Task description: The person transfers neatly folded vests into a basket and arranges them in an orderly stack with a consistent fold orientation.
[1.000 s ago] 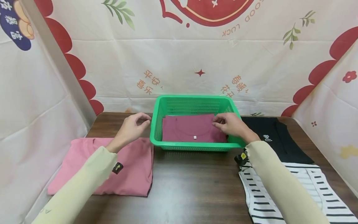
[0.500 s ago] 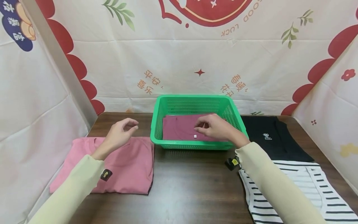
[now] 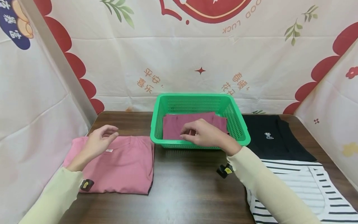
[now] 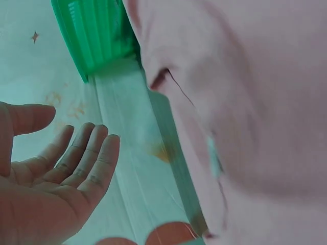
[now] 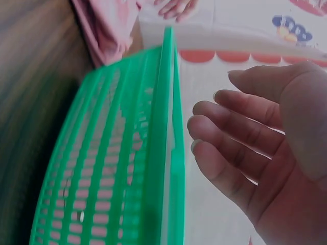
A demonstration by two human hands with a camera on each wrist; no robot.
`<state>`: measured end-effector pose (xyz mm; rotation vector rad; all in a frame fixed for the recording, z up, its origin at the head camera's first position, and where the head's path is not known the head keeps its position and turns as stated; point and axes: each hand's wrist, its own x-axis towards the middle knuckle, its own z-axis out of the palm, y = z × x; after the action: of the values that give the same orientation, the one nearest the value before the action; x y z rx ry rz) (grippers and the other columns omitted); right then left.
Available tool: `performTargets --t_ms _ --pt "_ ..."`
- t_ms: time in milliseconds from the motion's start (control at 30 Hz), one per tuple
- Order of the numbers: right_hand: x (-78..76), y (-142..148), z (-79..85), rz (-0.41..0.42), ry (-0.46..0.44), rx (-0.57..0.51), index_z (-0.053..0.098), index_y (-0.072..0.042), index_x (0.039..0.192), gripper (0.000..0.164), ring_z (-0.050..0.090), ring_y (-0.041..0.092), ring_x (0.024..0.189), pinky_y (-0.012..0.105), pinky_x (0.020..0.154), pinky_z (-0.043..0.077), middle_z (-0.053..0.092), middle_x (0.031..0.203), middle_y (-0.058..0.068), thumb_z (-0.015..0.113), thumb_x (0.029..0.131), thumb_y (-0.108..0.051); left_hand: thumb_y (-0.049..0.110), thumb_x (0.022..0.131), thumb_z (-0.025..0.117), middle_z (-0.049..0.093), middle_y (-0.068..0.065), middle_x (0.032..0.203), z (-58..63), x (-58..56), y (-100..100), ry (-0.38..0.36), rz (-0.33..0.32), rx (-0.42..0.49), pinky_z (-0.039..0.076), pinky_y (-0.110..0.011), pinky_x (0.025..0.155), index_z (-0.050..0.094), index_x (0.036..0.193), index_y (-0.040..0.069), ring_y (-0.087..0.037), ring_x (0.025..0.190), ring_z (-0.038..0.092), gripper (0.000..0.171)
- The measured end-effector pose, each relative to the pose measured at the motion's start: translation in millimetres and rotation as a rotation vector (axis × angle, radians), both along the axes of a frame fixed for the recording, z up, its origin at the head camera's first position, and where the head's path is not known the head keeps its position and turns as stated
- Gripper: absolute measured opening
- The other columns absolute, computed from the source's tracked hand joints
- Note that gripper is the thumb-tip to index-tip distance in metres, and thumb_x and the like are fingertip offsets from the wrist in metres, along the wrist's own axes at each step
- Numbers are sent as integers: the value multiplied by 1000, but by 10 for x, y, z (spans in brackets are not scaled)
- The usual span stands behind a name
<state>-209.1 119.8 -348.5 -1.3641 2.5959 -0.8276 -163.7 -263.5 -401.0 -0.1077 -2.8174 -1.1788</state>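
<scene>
Our left hand (image 3: 96, 141) hovers over the pink shirt (image 3: 126, 171), our right hand (image 3: 200, 133) over the bench's (image 3: 190, 186) back-edge basket (image 3: 193, 104). Both curve loosely, empty.

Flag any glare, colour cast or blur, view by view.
Head: a pale sheen on the dark brown table, no strong blur; left wrist: greenish cast, the pink garment washed out and soft; right wrist: table at left dark and smeared, the right hand clearer.
</scene>
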Motion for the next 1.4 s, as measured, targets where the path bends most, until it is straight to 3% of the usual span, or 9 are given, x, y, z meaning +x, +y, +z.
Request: performTargets --t_ms 200,400,633,800,967,1167,1300,1400 --pt "134 -221 -6 79 15 -13 71 -14 95 13 57 5 64 26 59 52 69 81 -6 61 91 -21 35 96 50 62 -26 113 -57 113 -237 -16 29 1 46 -54 88 55 120 -2 -40 105 58 44" --pt "228 -394 -76 136 3 -5 71 -14 93 12 51 8 57 24 56 48 68 80 -5 62 90 -22 36 96 50 63 -25 113 -87 222 -401 -25 67 -42 45 -54 88 55 121 -2 -40 106 57 46" --pt "307 -550 -166 163 -26 8 71 -14 93 12 52 7 61 23 59 49 65 77 -8 62 90 -22 24 96 53 63 -28 111 -135 310 -553 14 64 -71 45 -57 86 55 121 -6 -43 101 59 39" --pt "360 -658 -252 162 -6 16 71 -14 96 12 52 5 66 23 64 50 66 83 -8 64 88 -21 24 95 53 61 -29 113 -164 363 -633 20 81 -89 45 -56 88 54 125 -5 -42 101 59 42" --pt "423 -773 -364 141 -11 40 70 -10 102 19 55 8 75 22 71 50 68 94 -3 62 89 -21 27 96 51 54 -33 123 -171 406 -704 -48 106 -125 41 -60 91 48 130 -7 -47 109 53 48" --pt "472 -891 -518 62 -58 110 68 -6 109 27 58 13 86 31 83 50 68 102 3 60 91 -24 29 96 50 44 -38 131 -203 442 -780 -110 135 -184 34 -65 93 39 134 -11 -52 117 41 56" --pt "479 -947 -616 -5 -104 151 66 -4 112 31 58 19 87 33 81 48 68 103 8 60 91 -26 28 95 50 39 -43 130 -248 461 -854 -130 143 -221 31 -68 94 33 135 -16 -57 117 35 62" --pt "468 -981 -682 -57 -141 158 66 -3 113 33 59 19 88 32 79 50 68 101 8 61 90 -26 32 94 52 29 -50 131 -278 487 -903 -190 140 -254 26 -72 96 21 138 -21 -62 120 26 75"
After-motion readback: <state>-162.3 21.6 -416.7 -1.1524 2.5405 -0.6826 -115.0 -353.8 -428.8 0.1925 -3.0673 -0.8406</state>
